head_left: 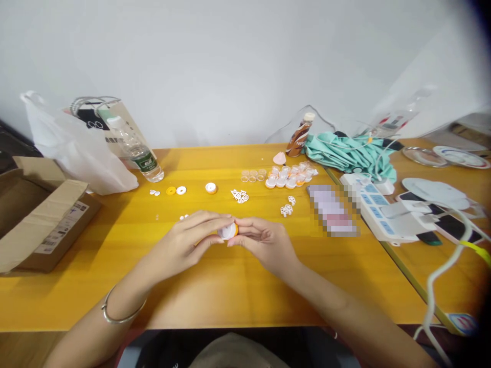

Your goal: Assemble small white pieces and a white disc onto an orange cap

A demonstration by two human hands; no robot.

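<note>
Between my left hand (192,236) and my right hand (264,240), a small round orange-and-white case (228,231) is held just above the table. The fingers of both hands pinch it from either side, and its pale face is tilted toward me. Beyond my hands, a similar round white-and-orange piece (210,188) rests on the wood. White cut-out wheel pieces (240,196) lie in a loose group, with more white cut-out pieces (286,209) to the right. A yellow disc (171,190) and a white ring (181,190) touch at the left. Small white bits (184,217) lie near my left hand.
Several finished-looking round cases (284,176) cluster beside clear cups (253,176). An open cardboard box (46,220), a plastic bag (76,143) and a water bottle (140,153) stand left. A phone (332,209), power strip (374,207), brown bottle (300,135) and green umbrella (345,153) are right.
</note>
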